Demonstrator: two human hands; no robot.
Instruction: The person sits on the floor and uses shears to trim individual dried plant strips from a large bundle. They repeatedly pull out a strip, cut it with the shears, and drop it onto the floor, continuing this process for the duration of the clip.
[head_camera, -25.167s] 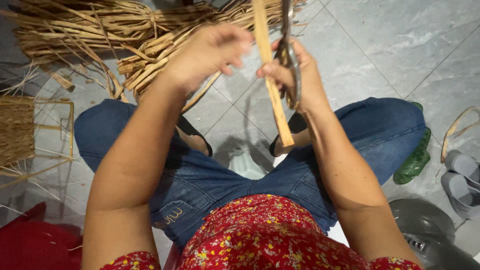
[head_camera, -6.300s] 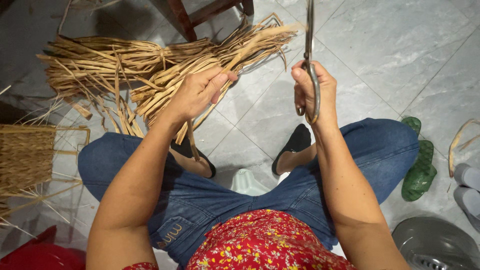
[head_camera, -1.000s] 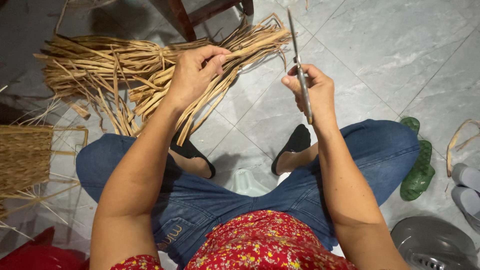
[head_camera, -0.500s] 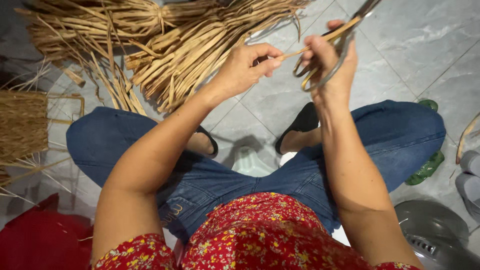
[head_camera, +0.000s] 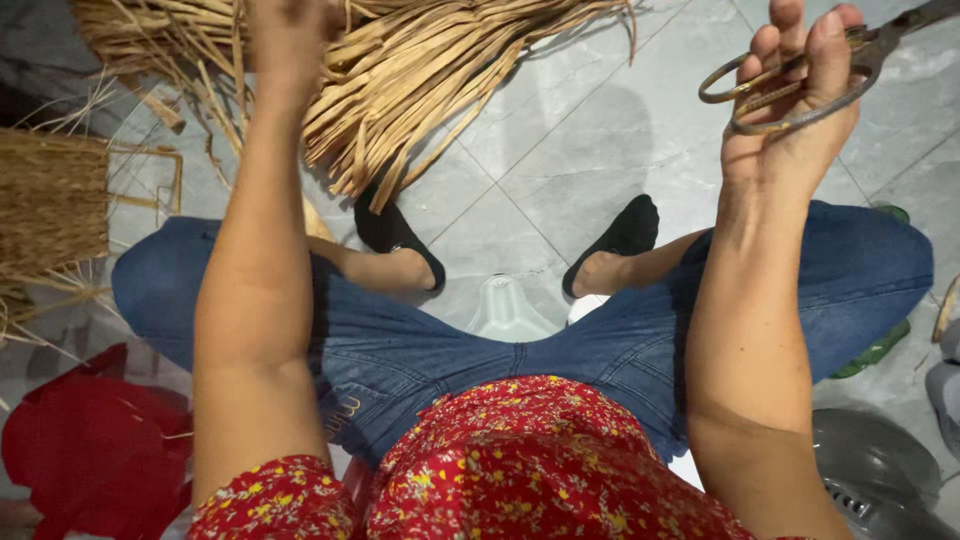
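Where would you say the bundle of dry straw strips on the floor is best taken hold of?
Probably at the loose splayed ends of the straw bundle, from above: they fan toward the feet on the bare tiles, free to pinch. The left hand is already over the pile; the right hand holds scissors.

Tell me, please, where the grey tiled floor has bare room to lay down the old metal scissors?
Bare grey tiles lie ahead, bordered by the pile of tan straw strips, the black-socked feet and the right hand gripping the metal scissors. The left side is crowded: left hand over the straw, woven straw panel, red cloth.
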